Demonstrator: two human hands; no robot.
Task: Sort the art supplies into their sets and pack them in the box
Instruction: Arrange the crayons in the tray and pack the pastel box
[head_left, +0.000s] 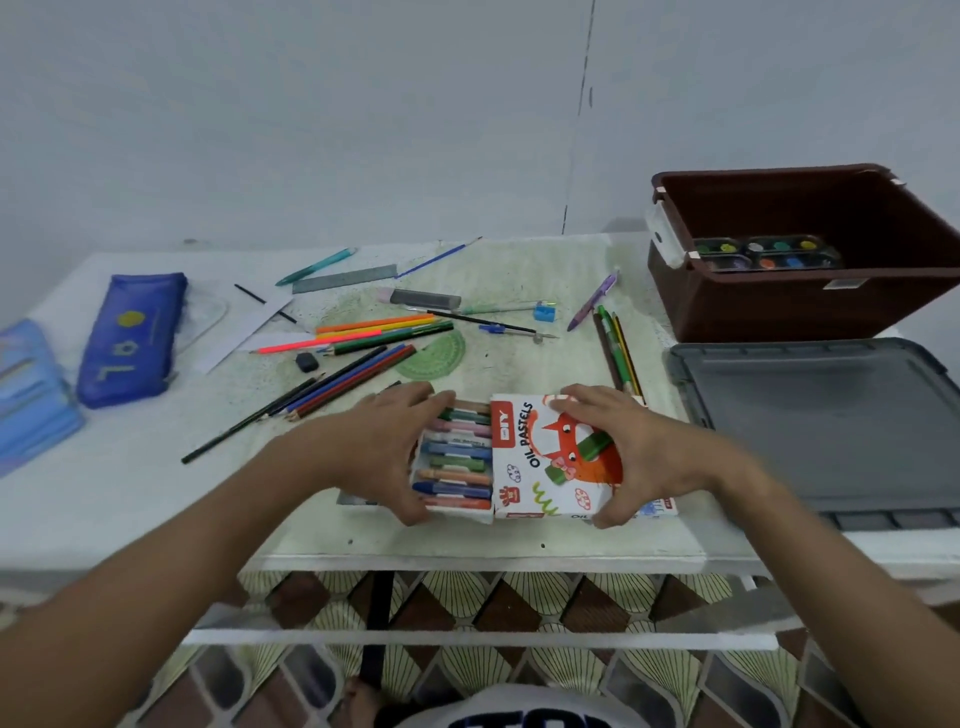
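Note:
A white oil pastels box sleeve (545, 467) with a red cartoon print lies near the table's front edge. Its inner tray (457, 512), filled with several pastel sticks (460, 451), sticks out of the sleeve to the left. My left hand (384, 452) grips the tray's left end, fingers over the far side and thumb at the near side. My right hand (634, 452) grips the sleeve from the right. A brown box (779, 306) at the back right holds a watercolour palette (763, 253). Loose coloured pencils (374, 338) lie scattered behind my hands.
The box's grey lid (821, 426) lies flat right of my hands. A blue pencil case (130, 338) and a light blue case (31, 400) sit at the left. A green protractor (436, 356), rulers, pens, an eraser and a blue sharpener (544, 312) litter the middle.

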